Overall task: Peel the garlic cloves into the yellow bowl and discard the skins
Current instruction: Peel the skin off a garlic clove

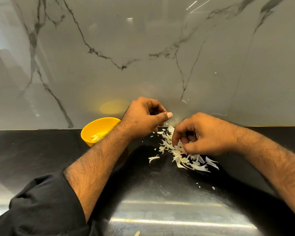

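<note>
Garlic skins (180, 154) lie in a loose white heap on the black tabletop (41, 150), close to the marble wall (143, 48). The right hand (203, 135) is down in the heap, its grip curled and pinching at the skins. The left hand (143, 116) hovers just above and left of the heap, fingers curled in with the thumb against them; whether it pinches anything cannot be told. The yellow bowl (92, 128) sits behind the left forearm, against the wall, with peeled cloves (95, 137) inside.
</note>
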A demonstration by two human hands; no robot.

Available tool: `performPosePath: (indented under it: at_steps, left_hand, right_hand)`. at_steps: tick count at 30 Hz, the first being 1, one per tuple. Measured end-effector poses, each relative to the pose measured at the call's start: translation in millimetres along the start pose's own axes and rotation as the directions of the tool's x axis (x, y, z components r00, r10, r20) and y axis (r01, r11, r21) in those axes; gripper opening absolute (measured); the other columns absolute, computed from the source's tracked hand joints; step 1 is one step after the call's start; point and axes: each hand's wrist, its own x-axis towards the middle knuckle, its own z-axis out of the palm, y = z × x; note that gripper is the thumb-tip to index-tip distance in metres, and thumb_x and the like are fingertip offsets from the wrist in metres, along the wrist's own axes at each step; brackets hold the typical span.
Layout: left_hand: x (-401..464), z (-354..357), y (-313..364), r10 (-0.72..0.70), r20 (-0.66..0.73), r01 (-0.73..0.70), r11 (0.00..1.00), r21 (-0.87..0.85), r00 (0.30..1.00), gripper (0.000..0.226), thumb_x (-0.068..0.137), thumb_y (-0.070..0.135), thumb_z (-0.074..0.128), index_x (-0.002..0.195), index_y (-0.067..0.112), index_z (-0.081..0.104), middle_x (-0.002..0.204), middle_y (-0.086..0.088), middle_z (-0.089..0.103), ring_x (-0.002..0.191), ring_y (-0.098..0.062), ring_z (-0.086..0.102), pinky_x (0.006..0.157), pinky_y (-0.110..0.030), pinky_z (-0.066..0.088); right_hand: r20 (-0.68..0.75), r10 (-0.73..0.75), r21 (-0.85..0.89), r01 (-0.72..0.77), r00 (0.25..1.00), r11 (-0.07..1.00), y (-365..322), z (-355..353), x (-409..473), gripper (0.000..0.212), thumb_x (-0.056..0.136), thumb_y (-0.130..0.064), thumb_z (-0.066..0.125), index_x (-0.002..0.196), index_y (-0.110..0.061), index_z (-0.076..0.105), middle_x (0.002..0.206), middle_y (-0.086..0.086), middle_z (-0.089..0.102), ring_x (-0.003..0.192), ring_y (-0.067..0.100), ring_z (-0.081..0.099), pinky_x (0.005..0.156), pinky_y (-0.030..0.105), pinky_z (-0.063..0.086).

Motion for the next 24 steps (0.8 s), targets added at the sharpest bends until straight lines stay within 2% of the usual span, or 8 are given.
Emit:
performPosePath:
  at_steps: [3,6,9,16,20,24]
  left_hand:
    - [0.2,-0.6,0.6,0.001,0.001,-0.001,1.0,-0.01,1.0,0.019,0.093,0.03,0.082,0.093,0.013,0.077,0.075,-0.005,0.078,0.063,-0.018,0.075,0.06,-0.029,0.063]
    - [-0.4,-0.3,0.3,0.01,0.001,-0.01,1.0,-0.02,1.0,0.018,0.094,0.029,0.082,0.092,0.012,0.077,0.074,-0.005,0.078,0.063,-0.016,0.075,0.058,-0.027,0.061]
    - [0.3,0.5,-1.6,0.013,0.007,-0.013,1.0,-0.021,1.0,0.018,0.093,0.03,0.082,0.091,0.013,0.077,0.073,-0.004,0.077,0.064,-0.021,0.076,0.059,-0.03,0.062]
    - [0.9,0.0,-3.1,0.019,0.022,-0.018,1.0,-0.021,1.0,0.018,0.094,0.03,0.082,0.093,0.013,0.076,0.074,-0.005,0.078,0.065,-0.021,0.076,0.06,-0.03,0.063]
    - [0.8,0.7,-1.2,0.021,0.029,-0.021,1.0,-0.004,0.999,0.017,0.094,0.03,0.081,0.094,0.013,0.077,0.075,-0.004,0.078,0.064,-0.013,0.075,0.059,-0.026,0.061]
    - [0.3,0.7,-2.4,0.023,0.034,-0.022,1.0,-0.014,0.999,0.018,0.094,0.029,0.082,0.094,0.012,0.077,0.075,-0.004,0.078,0.066,-0.019,0.077,0.061,-0.031,0.064]
  right_hand:
    - [-0.084,-0.019,0.094,0.027,0.996,0.995,2.7,-3.9,-1.9,0.022,0.084,-0.01,0.077,0.087,-0.031,0.074,0.072,-0.008,0.069,0.063,0.004,0.063,0.063,0.022,0.055]
    - [-0.021,-0.027,0.042,0.028,0.999,0.999,2.8,1.0,-0.1,0.014,0.084,-0.019,0.081,0.086,-0.033,0.078,0.076,-0.008,0.071,0.065,0.002,0.064,0.063,0.019,0.053]
    - [0.017,-0.034,-0.019,0.034,0.999,0.999,3.2,7.4,3.5,0.014,0.086,-0.022,0.08,0.09,-0.035,0.079,0.081,-0.006,0.071,0.068,0.003,0.064,0.063,0.018,0.051]
    - [0.03,-0.045,0.008,0.045,0.999,0.999,2.7,9.2,4.6,0.013,0.093,-0.025,0.076,0.099,-0.036,0.079,0.085,-0.006,0.072,0.07,0.003,0.064,0.065,0.018,0.052]
    - [0.074,-0.01,-0.064,0.015,0.997,0.998,0.8,10.9,6.6,0.019,0.093,-0.03,0.077,0.111,-0.036,0.075,0.082,-0.008,0.07,0.067,-0.005,0.06,0.066,0.015,0.045]
    - [0.06,-0.021,-0.077,0.026,0.998,0.997,0.1,13.8,8.4,0.009,0.091,-0.034,0.079,0.097,-0.036,0.073,0.092,-0.013,0.064,0.075,-0.01,0.057,0.067,0.016,0.043]
